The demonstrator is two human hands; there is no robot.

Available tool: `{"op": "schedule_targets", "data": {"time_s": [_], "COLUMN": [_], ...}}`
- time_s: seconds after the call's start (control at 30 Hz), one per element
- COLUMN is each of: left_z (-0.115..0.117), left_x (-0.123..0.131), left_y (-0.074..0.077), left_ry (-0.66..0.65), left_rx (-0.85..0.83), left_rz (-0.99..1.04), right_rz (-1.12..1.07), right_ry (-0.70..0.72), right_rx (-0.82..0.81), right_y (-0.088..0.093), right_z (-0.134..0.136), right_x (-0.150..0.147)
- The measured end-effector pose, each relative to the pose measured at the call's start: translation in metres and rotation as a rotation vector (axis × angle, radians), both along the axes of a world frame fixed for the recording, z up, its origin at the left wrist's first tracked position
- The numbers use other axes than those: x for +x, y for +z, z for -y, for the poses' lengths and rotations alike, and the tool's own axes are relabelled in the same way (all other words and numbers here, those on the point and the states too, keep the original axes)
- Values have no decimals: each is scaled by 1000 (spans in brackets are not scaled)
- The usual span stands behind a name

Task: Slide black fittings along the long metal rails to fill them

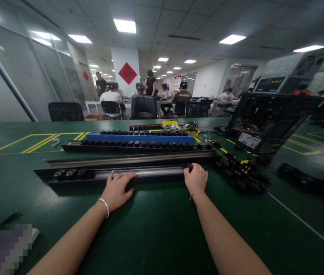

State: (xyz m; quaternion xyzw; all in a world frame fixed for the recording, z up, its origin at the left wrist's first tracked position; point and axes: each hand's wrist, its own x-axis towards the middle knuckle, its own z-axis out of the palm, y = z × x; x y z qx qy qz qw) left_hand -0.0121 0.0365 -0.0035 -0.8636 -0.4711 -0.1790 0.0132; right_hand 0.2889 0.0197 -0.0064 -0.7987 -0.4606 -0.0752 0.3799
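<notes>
A long black channel strip (73, 179) lies across the green table in front of me, with a few black sockets (70, 173) seated at its left end and a bare metal groove along the middle. My left hand (118, 190) rests on its near edge, fingers stretched out flat over the groove. My right hand (196, 178) is closed at the strip's right end, its fingers pinched on a small black part (190, 167) that I cannot make out. A silver bracelet circles each wrist.
Behind lie a metal rail (133, 157), a black strip full of sockets (139, 145) and a blue one (139, 137). Loose black sockets (240, 173) are heaped at the right. An open computer case (265, 120) stands far right. People sit at tables beyond.
</notes>
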Motion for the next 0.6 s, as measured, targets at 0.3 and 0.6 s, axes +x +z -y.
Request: {"op": "schedule_targets", "data": {"time_s": [0.3, 0.6], "left_z": [0, 1], "left_x": [0, 1], "left_y": [0, 1], "left_ry": [-2, -4], "left_rx": [0, -4], "left_rz": [6, 3], "right_rz": [5, -36], "right_ry": [-28, -45], "right_rx": [10, -17], "right_y": [-1, 1], "right_z": [0, 1], "right_x": [8, 16]}}
